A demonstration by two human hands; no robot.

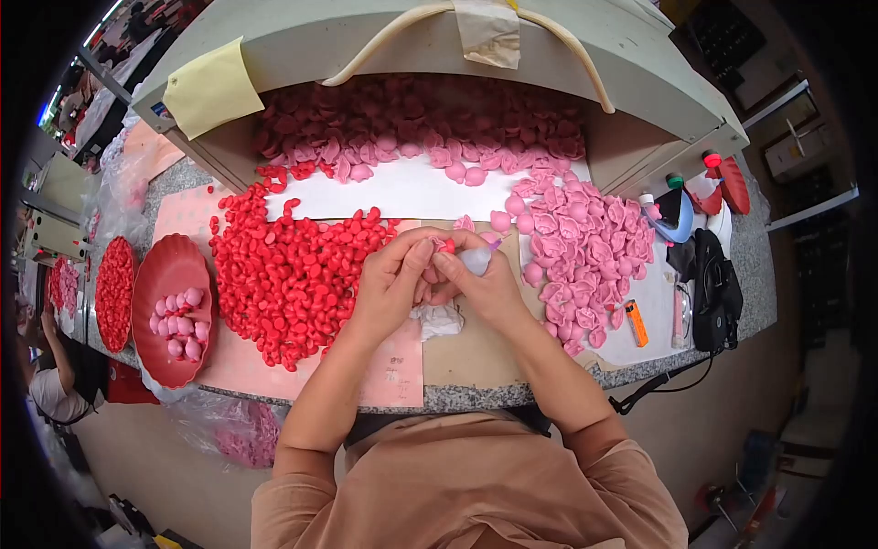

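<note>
My two hands meet over the middle of the bench. My left hand (391,284) is closed, pinching a small red plastic piece (445,245); a pink part shows below it between the fingers. Against that piece my right hand (494,291) also presses, with a translucent squeeze bottle (476,261) with a purple tip held in its fingers. Left of my hands spreads a big heap of red pieces (288,284). To the right lies a heap of pink shell-like parts and balls (585,247). A crumpled white tissue (441,320) sits just under my hands.
A grey hood (412,55) stands over more pink parts at the back. At left are a scalloped red tray (151,339) with pink pieces and another tray (115,293). An orange lighter (637,323), a black bag (715,293) and a blue bowl (675,218) lie right.
</note>
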